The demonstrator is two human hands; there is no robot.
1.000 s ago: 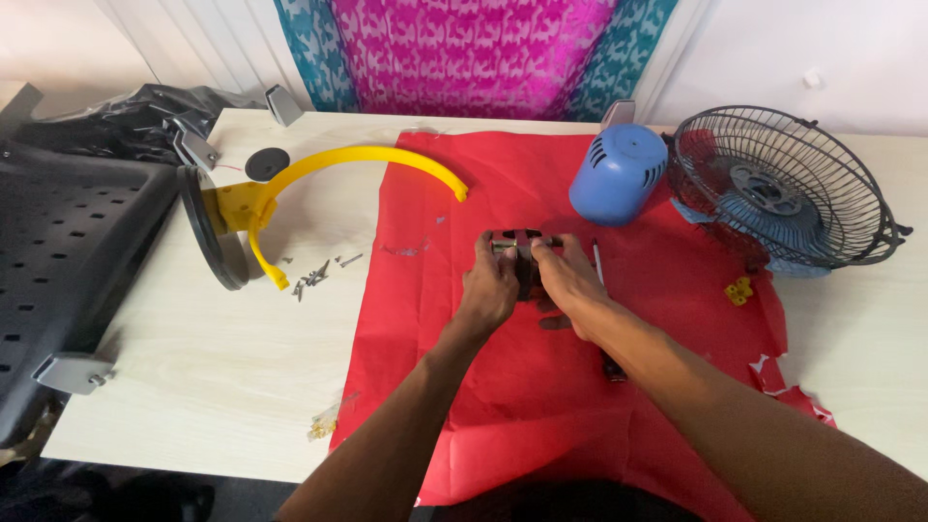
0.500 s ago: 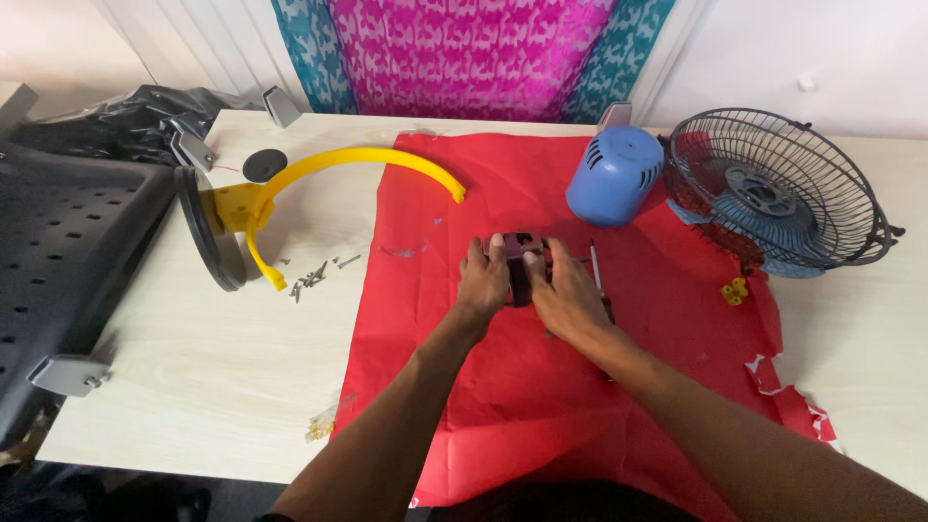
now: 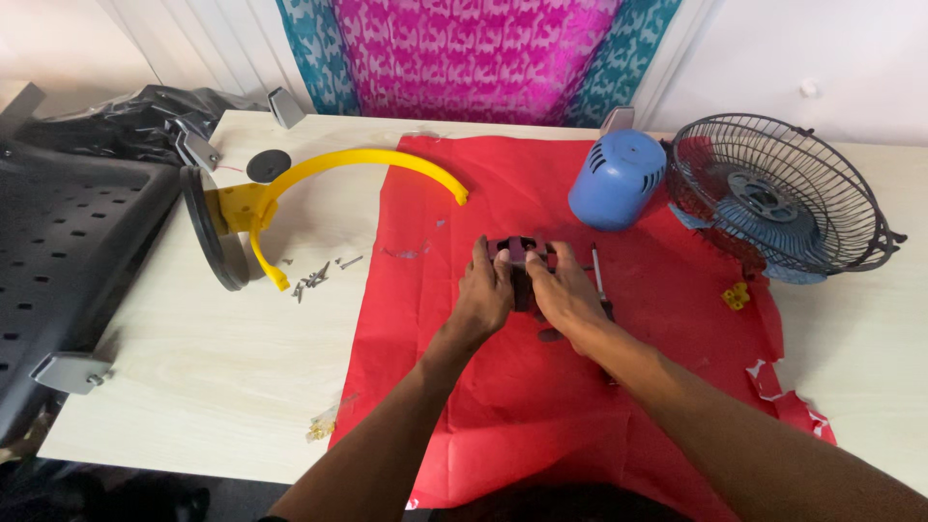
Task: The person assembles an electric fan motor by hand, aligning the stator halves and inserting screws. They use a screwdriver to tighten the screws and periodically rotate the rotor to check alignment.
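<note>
Both hands are gripping a small dark motor part [image 3: 522, 266] over the middle of the red cloth [image 3: 503, 425] on the counter [image 3: 193, 367], the left hand [image 3: 486, 295] closing on its left side and the right hand [image 3: 563, 295] wrapping its right side, so most of it is hidden. It is looking like a stiff, compact, fairly dense piece, probably best held by its outer edges as the fingers are doing now. A screwdriver [image 3: 599, 280] is lying just right of the hands, with the blue motor cover [image 3: 619, 179] and the fan cage [image 3: 778, 198] farther right, and the yellow curved stand [image 3: 309, 184] and loose screws [image 3: 314, 275] sitting to the far left.
</note>
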